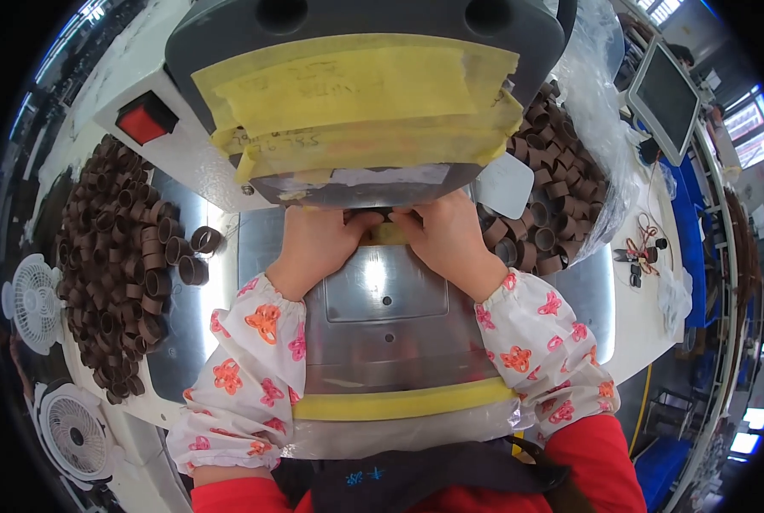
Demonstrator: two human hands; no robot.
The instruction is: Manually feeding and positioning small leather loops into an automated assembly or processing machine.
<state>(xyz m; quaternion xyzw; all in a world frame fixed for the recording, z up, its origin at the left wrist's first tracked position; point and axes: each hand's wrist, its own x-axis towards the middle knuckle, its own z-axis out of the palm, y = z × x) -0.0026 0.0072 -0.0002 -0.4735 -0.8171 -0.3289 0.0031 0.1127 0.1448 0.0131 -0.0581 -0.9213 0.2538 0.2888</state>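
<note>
Yellow piece (390,233) sits on the metal plate (386,295) under the machine head (356,94), pinched between left hand (318,244) and right hand (446,239), brown rings (117,256) heaped on both sides.

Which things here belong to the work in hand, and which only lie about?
In use: left hand and right hand at a small yellow piece under the grey taped machine head; brown ring piles.
Lying about: white fans, grey monitor.

Both hands (382,244) pinch a yellow piece (390,233) under the machine head (356,94).
</note>
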